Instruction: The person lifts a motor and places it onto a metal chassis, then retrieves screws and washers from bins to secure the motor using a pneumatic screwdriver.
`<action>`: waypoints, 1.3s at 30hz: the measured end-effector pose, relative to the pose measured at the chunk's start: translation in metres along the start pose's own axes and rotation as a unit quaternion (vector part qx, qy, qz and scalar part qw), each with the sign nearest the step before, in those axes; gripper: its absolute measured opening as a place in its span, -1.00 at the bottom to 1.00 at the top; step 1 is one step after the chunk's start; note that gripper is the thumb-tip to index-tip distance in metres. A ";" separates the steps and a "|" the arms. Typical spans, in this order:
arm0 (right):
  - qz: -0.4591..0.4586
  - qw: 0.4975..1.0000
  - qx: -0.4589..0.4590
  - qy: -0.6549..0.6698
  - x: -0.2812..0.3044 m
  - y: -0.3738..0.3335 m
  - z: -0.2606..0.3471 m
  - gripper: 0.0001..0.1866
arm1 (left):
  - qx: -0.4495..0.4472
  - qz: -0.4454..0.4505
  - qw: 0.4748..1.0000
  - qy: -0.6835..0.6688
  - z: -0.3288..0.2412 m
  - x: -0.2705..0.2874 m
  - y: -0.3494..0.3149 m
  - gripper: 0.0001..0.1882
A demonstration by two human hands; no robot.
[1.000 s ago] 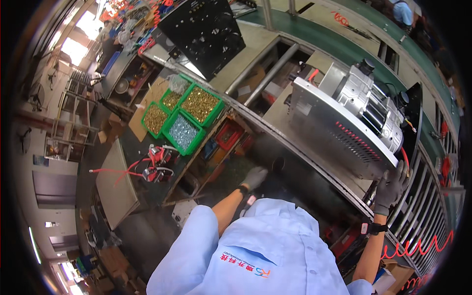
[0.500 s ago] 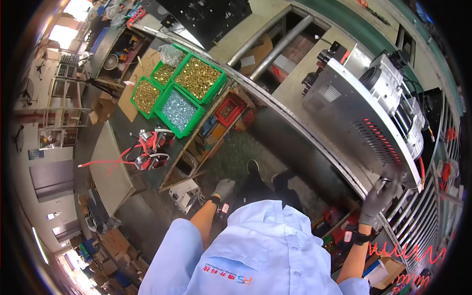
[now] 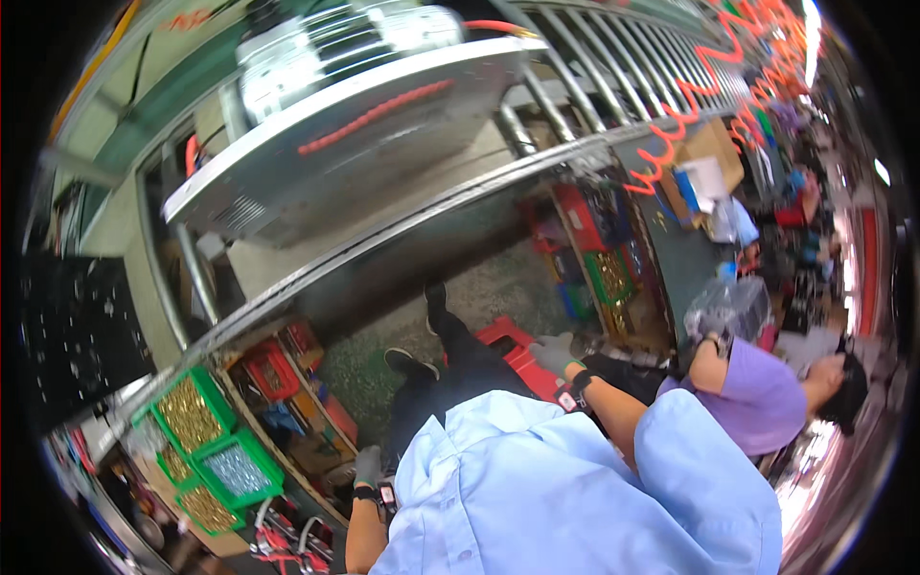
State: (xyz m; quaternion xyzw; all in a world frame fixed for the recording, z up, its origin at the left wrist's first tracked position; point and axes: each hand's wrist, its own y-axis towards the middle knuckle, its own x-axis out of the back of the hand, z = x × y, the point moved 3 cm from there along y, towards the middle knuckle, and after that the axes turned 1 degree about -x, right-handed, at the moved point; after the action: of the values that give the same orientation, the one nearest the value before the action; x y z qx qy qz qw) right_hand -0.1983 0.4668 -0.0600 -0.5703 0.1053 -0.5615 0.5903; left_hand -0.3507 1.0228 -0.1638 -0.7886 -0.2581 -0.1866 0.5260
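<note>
My left hand point(image 3: 368, 466), in a grey glove, hangs low beside my body, near the workbench with the green bins. Its fingers are too small and blurred to read. My right hand point(image 3: 553, 353), also gloved in grey, is held out above a red plastic piece point(image 3: 513, 347) near the floor. Its fingers look loosely spread, with nothing seen in them. Whether it touches the red piece I cannot tell. Ahead, a metal-panelled machine point(image 3: 355, 144) with silver motor parts on top rests on the line, apart from both hands.
Green bins point(image 3: 240, 468) of brass-coloured and silvery small parts stand at left. A metal rail point(image 3: 383, 235) crosses in front. Rollers point(image 3: 613, 77) and coiled red hoses point(image 3: 661, 144) are at the upper right. A co-worker in a purple shirt point(image 3: 757, 398) is close on my right.
The view has swung to the right, so the machine now lies straight ahead. My right hand has come off the machine's panel and dropped low at my right side.
</note>
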 end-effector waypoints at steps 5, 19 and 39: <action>-0.027 0.980 -0.158 0.118 -0.008 -0.048 -0.124 -0.60 | 0.169 0.015 0.915 -0.367 0.043 0.022 -0.010 -0.75; -0.014 0.996 -0.058 0.065 0.024 -0.011 -0.107 -0.57 | 0.148 -0.084 0.855 -0.489 -0.122 0.252 0.196 -0.72; -0.177 0.964 -0.162 0.117 -0.021 -0.093 -0.197 -0.57 | -0.119 0.144 0.979 -0.077 -0.406 0.327 0.374 -0.66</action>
State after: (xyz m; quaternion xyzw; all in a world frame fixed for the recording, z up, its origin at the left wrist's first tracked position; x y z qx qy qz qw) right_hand -0.4066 0.3998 -0.0617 -0.5984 0.1605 -0.6950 0.3648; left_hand 0.1267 0.5988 -0.0998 -0.8865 -0.1578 -0.0769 0.4281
